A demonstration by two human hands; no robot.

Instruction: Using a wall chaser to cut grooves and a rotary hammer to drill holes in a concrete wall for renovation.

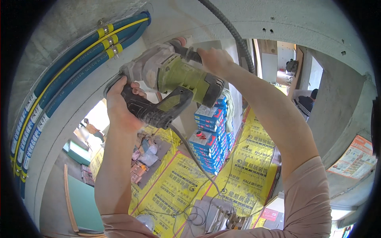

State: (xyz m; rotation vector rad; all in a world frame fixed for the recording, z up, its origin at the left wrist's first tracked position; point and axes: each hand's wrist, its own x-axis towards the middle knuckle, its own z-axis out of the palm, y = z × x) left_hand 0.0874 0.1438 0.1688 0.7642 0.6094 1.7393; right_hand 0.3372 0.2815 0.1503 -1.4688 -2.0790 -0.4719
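I hold a dusty green and grey power tool (178, 77) up against the grey concrete ceiling. My left hand (119, 105) grips its black rear handle (152, 109). My right hand (214, 59) is closed around the black side handle near the tool's front. The tool's working end is hidden behind its body and my fingers. A grey power cord (190, 152) drops from the rear handle toward the floor.
Blue insulated pipes (51, 91) with yellow bands and a yellow line run along the ceiling at left. A ribbed grey conduit (234, 33) hangs at top centre. Below lie yellow printed floor sheets (178, 186), a stack of blue boxes (210, 135), and green boards (83, 202). People stand far off at left and right.
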